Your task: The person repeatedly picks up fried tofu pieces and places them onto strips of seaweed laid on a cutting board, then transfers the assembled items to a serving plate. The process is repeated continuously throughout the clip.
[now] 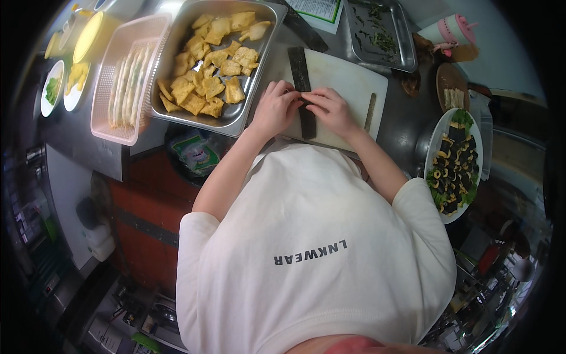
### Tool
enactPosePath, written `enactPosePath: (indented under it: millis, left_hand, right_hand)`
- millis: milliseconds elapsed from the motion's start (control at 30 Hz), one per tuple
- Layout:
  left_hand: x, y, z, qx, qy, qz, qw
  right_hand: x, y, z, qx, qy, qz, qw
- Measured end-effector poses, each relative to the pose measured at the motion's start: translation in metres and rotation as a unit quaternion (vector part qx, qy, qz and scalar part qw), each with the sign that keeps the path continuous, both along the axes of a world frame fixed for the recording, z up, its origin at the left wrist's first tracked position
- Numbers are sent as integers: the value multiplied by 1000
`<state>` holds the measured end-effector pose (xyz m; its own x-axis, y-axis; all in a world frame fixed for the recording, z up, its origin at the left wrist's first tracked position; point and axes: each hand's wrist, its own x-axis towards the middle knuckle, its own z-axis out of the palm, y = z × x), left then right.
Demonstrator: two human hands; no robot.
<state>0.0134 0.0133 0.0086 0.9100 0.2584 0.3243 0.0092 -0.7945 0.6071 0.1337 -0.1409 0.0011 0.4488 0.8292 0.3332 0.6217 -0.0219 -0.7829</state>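
Note:
On the white cutting board (342, 76) lies a long, dark strip that looks like seaweed (299, 66), running away from my body. My left hand (276, 108) comes at its middle from the left, fingers curled and pinched together. From the other side, the thumb and fingertips of my right hand (332, 110) also pinch there. The fingertips nearly meet over the strip and hide its middle; anything smaller between them does not show. The strip's lower part shows below the hands, near the board's front edge.
Left of the board stands a deep metal tray (236, 112) of fried yellow tofu pieces, then a pink basket (100, 106) of pale long rolls. A shallow metal tray (407, 56) holds dark leaf scraps. At right, an oval plate (429, 141) bears dark tied rolls on lettuce.

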Motion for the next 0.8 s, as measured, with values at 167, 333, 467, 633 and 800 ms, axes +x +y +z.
enactPosePath:
  millis: [167,333,467,633,800]
  left_hand:
    - [6,5,1,-15,-12,9,1000]
    - [0,2,1,27,-72,-18,997]
    - [4,1,-7,7,-55,2,998]
    - [12,11,-1,-16,15,9,1000]
    - [16,18,2,9,19,9,1000]
  right_hand:
    - [9,6,-10,-13,-88,-23,996]
    - [17,9,-5,-80,-147,-32,985]
    - [20,13,-3,-106,-131,-32,985]
    - [25,14,-3,-53,-56,-3,997]
    - [26,18,-6,-55,-87,-8,995]
